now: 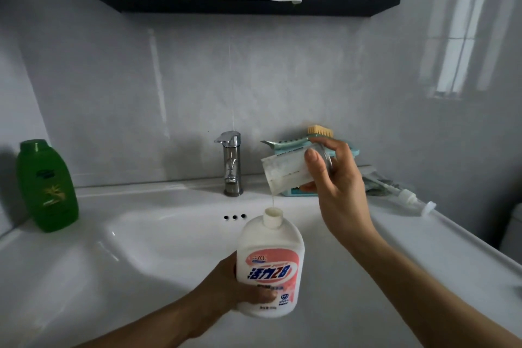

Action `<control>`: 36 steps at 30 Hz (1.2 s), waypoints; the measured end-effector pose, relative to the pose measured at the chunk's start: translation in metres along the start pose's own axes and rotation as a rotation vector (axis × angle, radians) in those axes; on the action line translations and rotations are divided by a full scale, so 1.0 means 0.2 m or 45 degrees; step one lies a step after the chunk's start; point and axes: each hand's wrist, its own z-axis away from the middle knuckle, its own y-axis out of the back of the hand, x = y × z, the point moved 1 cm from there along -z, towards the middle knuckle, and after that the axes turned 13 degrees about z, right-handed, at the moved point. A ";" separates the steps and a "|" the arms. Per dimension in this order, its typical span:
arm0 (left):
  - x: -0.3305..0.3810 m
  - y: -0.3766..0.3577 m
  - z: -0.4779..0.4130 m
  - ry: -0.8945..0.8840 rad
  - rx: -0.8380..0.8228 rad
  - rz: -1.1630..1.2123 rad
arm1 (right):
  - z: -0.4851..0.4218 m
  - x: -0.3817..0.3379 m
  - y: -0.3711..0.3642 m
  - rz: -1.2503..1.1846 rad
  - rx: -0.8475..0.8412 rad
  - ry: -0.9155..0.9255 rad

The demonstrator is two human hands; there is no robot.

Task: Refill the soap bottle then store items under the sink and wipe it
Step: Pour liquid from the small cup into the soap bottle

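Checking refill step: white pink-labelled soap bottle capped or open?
Open: white soap bottle neck is bare; thin stream falls in from tilted clear container.

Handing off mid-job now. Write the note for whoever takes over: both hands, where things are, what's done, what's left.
Left hand: grip round the white plastic soap bottle with the pink label, upright over the white sink basin, neck open.
Right hand: holds the clear tilted container above the neck; a thin pale stream runs into it.
White pump head lies on the sink's right rim; green plastic bottle stands at left.
Done: pump off, pouring under way. Left: finish pour, refit pump, store items, wipe.
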 end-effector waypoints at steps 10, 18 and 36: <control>0.00 0.01 0.00 -0.081 0.043 0.061 | -0.01 0.03 -0.01 -0.191 -0.002 -0.144; 0.00 0.01 0.00 -0.061 0.087 0.023 | 0.00 0.05 -0.03 -0.193 -0.021 -0.182; -0.01 0.02 -0.01 -0.065 0.113 -0.008 | -0.01 0.05 -0.03 -0.332 -0.011 -0.340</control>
